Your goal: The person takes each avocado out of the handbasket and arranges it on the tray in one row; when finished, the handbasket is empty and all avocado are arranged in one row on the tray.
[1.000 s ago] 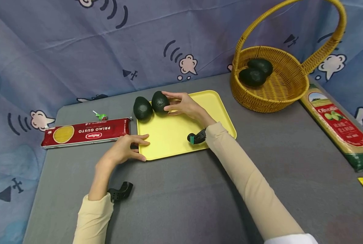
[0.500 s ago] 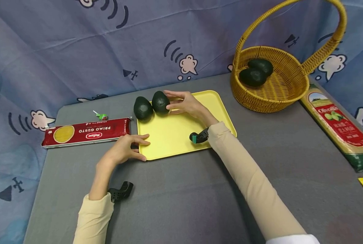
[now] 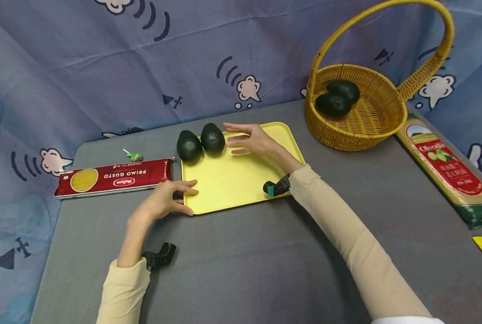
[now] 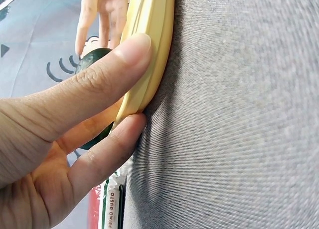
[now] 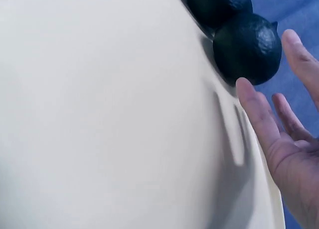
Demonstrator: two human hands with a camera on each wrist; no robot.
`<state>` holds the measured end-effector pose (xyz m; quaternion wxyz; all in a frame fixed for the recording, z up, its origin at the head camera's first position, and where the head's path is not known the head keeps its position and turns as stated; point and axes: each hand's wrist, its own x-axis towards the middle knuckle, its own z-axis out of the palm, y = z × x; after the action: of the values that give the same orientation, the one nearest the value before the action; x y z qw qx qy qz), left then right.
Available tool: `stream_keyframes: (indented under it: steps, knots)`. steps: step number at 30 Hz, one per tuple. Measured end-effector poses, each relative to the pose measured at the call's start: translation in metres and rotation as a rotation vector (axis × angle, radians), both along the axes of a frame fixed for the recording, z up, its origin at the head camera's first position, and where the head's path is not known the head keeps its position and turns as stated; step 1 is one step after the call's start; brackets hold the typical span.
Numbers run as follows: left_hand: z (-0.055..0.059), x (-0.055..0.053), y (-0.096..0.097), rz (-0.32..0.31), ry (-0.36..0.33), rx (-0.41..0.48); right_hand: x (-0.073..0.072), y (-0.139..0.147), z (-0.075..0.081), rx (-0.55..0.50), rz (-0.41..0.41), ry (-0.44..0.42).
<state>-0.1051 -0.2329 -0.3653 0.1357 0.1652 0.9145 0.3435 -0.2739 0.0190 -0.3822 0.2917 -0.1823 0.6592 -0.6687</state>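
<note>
Right hand (image 3: 255, 141) spread, empty, beside two avocados (image 3: 213, 138); left hand (image 3: 163, 199) grips yellow tray (image 3: 229, 182); a tug could roll them off.

r fingers (image 3: 238, 128) now off r avocado (image 3: 212, 139) on tray (image 3: 233, 184), pulled back rightward w/ gap.
</note>
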Motion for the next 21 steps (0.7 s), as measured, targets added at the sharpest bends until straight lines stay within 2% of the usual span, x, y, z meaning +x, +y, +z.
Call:
stream_keyframes:
  steps: [7, 12, 18, 21]
  knots:
    - [-0.002, 0.0, -0.002, 0.006, -0.005, 0.015, 0.016, 0.018, 0.011, 0.002, 0.046, 0.038]
    - [-0.002, 0.0, -0.001, 0.007, -0.009, 0.024, 0.024, 0.046, 0.02, -0.035, 0.03, 0.063]
    - [-0.001, 0.0, -0.001, 0.004, -0.005, 0.02, 0.025, 0.088, 0.035, 0.016, -0.014, 0.165]
    - [-0.001, 0.0, -0.001, 0.008, -0.003, 0.013, 0.024, 0.111, 0.044, 0.049, -0.01, 0.23]
